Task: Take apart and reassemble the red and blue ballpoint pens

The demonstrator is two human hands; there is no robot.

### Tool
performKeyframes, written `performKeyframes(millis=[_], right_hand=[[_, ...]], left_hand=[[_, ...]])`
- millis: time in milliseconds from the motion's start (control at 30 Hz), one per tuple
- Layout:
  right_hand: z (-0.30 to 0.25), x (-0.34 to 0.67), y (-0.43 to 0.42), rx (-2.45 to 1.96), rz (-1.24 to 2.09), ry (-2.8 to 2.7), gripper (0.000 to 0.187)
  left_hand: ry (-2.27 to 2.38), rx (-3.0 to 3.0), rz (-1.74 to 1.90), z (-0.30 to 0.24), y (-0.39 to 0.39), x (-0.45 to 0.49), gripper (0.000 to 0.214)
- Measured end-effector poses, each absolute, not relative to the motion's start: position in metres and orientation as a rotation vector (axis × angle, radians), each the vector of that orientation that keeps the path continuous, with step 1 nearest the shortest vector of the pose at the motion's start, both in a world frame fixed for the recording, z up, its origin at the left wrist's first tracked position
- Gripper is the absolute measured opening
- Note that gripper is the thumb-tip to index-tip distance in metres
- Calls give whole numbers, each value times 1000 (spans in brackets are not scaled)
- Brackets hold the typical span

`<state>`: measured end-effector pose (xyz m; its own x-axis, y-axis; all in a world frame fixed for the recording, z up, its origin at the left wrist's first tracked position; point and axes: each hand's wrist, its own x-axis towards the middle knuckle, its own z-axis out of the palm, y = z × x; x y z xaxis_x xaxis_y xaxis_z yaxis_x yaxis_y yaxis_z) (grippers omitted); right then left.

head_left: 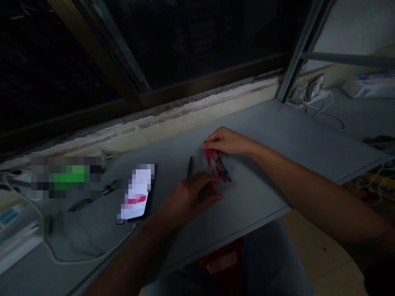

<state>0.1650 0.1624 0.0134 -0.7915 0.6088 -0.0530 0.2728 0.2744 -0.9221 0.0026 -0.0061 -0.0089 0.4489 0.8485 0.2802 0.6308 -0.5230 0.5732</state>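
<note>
Two hands meet over the middle of a grey desk top, roughly halfway between its window edge and its near edge. The picture is dim.

The left hand comes in from the near edge. It lies low with its fingers stretched to the right over the near ends of a small bunch of pens. Whether it grips them or only rests on them, I cannot tell.

The right hand reaches across from the right. Its fingertips are closed in a narrow pinch on the far end of a red pen.

The bunch, red and blue, lies between the two hands and touches both. Its long axis runs from the window edge toward the near edge, tilted slightly right.

A black pen lies alone just left of the bunch, nearer the left hand.
</note>
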Motion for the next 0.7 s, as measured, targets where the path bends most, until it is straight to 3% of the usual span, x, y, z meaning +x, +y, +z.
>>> performKeyframes(millis=[533, 700], right_hand=[[12, 167, 163, -834, 1390, -2305, 29], [8, 168, 164, -828, 1442, -2284, 31]], left_hand=[[1261, 2443, 623, -8, -7, 4, 14], [1221, 2405, 667, -8, -8, 6, 21]])
